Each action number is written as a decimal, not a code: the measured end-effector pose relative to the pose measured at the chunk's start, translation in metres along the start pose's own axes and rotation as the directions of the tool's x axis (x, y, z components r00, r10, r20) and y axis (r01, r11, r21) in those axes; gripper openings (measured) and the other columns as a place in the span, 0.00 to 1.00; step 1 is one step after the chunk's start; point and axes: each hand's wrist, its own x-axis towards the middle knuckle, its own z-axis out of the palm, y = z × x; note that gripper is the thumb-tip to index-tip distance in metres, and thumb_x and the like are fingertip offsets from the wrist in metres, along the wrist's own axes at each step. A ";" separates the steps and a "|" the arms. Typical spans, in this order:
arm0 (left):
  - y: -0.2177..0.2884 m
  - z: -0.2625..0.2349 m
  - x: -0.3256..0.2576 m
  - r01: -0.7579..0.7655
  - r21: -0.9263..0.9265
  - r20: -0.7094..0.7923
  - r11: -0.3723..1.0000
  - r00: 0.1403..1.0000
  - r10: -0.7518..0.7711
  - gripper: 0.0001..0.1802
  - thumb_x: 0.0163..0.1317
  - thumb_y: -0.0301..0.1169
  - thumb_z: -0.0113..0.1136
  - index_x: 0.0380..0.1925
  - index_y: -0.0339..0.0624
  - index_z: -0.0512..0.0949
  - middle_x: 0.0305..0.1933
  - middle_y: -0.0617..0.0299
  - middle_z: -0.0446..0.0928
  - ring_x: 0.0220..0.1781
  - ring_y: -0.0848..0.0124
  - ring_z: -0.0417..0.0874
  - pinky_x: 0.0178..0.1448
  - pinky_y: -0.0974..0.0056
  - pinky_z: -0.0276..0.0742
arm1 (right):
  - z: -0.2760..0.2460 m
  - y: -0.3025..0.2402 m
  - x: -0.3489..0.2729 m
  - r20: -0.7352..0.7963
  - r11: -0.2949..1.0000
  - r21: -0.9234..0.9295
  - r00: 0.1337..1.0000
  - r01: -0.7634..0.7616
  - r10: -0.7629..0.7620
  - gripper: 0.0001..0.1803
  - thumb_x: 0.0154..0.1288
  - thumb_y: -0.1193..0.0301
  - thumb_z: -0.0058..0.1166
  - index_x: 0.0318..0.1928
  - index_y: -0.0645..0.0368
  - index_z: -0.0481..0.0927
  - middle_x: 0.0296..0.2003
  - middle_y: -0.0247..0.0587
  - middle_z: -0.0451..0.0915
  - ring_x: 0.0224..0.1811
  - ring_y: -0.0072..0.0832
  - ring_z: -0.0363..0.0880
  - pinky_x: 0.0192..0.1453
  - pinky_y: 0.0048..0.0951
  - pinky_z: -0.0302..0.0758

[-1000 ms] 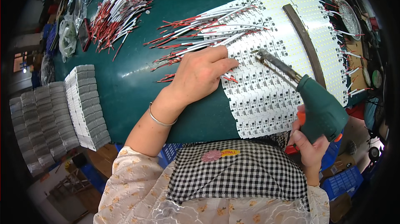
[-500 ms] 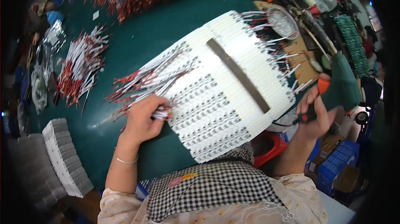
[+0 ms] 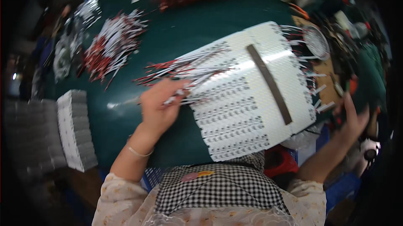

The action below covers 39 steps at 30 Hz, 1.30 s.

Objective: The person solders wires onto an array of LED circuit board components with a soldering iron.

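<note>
Two hands up, one white sheet of strips in play at centre of the green worktop [image 3: 176,45].

I count one sheet of white strips [image 3: 252,100], one dark bar [image 3: 269,84] across it, two loose wire heaps at ten and twelve o'clock. My left hand [image 3: 159,106] has fingers [image 3: 176,91] curled, pinching the red-and-white wire bundle [image 3: 184,68] at the sheet's nine o'clock edge. My right hand [image 3: 352,119], at three o'clock, is blurred; its fingers look spread, touching the green tool [image 3: 371,79], I can't tell how.
</note>
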 end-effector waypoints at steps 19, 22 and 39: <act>-0.010 0.026 -0.019 -0.136 0.185 0.215 0.973 0.972 0.095 0.25 0.34 0.11 0.55 0.37 0.41 0.82 0.28 0.57 0.79 0.28 0.62 0.81 0.28 0.63 0.75 | 0.045 0.009 -0.129 0.603 0.728 0.133 0.638 -0.672 0.479 0.38 0.51 0.73 0.66 0.59 0.77 0.62 0.50 0.57 0.72 0.17 0.25 0.72 0.18 0.22 0.73; -0.015 0.031 -0.019 -0.174 0.225 0.220 0.959 0.968 0.124 0.17 0.42 0.16 0.58 0.35 0.42 0.80 0.26 0.61 0.74 0.28 0.65 0.78 0.27 0.63 0.75 | 0.040 0.011 -0.129 0.672 0.694 0.135 0.580 -0.708 0.461 0.36 0.52 0.82 0.62 0.62 0.74 0.64 0.54 0.56 0.74 0.29 0.26 0.76 0.28 0.24 0.75; -0.027 0.040 -0.020 -0.132 0.132 0.216 0.983 0.971 0.101 0.24 0.36 0.10 0.55 0.35 0.42 0.82 0.28 0.59 0.78 0.29 0.63 0.81 0.29 0.63 0.76 | 0.059 0.010 -0.131 0.647 0.730 0.132 0.616 -0.671 0.450 0.31 0.51 0.86 0.58 0.58 0.73 0.68 0.43 0.51 0.78 0.30 0.26 0.76 0.28 0.24 0.75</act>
